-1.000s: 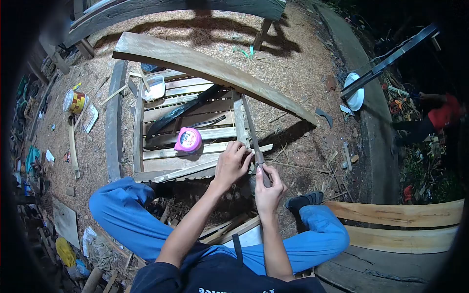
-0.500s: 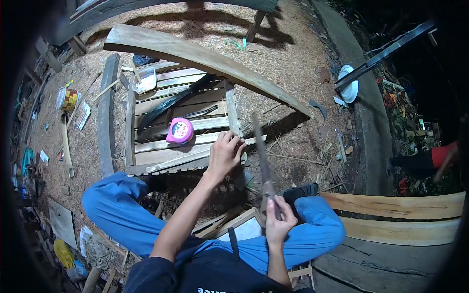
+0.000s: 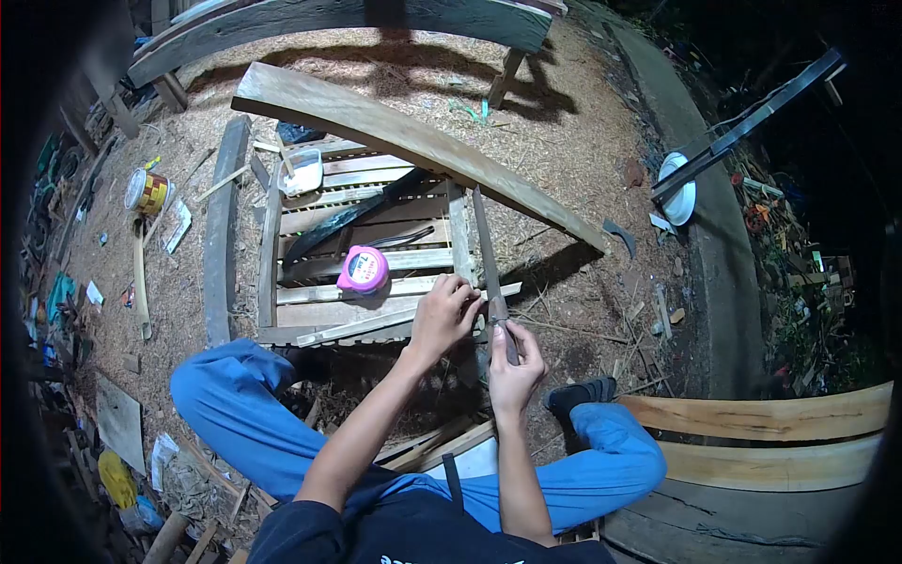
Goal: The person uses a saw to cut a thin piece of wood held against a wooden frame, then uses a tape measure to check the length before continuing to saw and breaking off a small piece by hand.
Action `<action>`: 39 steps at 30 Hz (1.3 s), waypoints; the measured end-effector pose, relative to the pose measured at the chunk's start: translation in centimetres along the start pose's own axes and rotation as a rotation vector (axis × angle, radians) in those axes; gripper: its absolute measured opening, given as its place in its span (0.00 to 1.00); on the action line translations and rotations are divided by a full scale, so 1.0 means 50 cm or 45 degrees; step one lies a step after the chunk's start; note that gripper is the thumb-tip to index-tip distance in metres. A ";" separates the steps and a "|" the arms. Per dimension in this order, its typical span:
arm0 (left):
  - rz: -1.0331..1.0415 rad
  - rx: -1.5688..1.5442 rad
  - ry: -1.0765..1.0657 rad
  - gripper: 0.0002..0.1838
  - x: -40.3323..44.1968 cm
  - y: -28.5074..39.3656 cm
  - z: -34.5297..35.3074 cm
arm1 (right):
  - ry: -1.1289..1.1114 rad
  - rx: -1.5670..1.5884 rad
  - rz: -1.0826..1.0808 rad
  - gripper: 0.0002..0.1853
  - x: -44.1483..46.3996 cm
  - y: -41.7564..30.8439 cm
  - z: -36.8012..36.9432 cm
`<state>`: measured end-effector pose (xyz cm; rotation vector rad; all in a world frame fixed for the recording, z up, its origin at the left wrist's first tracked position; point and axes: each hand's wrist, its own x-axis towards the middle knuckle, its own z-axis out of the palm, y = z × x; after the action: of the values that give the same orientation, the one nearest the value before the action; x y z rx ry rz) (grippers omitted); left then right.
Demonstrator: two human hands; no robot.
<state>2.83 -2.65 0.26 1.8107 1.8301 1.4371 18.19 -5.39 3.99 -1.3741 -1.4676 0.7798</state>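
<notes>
In my right hand [image 3: 516, 368] is the handle of a long knife [image 3: 489, 254], its blade pointing away from me beside the right edge of a slatted wooden frame [image 3: 458, 221]. My left hand [image 3: 445, 318] has its fingers closed at the frame's near right corner, close to the blade; what they pinch is too small to make out. Under that hand a thin wooden strip [image 3: 357, 328] lies slanted across the frame. A pink tape measure [image 3: 364, 270] rests on the slats, with a dark sheath-like piece [image 3: 334, 231] behind it.
A long curved plank [image 3: 404, 136] crosses the far side of the frame. Left of it lies a grey beam [image 3: 222, 244]. A plastic tub [image 3: 303, 173] sits at the far left corner, a yellow-red can [image 3: 148, 192] further left. Pale boards [image 3: 752, 415] lie at right.
The knife swung away to the right of the frame half a second ago and is now back beside its edge, near my left hand. The person in red at the right is out of sight.
</notes>
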 end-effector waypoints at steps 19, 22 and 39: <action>-0.030 0.071 -0.058 0.09 0.001 0.003 0.004 | 0.080 -0.041 0.036 0.12 -0.164 -0.014 -0.206; -0.033 0.033 -0.005 0.08 0.003 0.005 0.004 | 0.178 0.077 -0.087 0.10 -0.083 -0.053 -0.153; -0.023 0.067 0.030 0.09 0.004 0.006 0.006 | -0.097 -0.252 -0.161 0.07 -0.058 -0.025 -0.076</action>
<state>3.19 -2.41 0.42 1.8039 1.9086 1.4230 21.01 -8.97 5.83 -1.3944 -1.7113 0.6253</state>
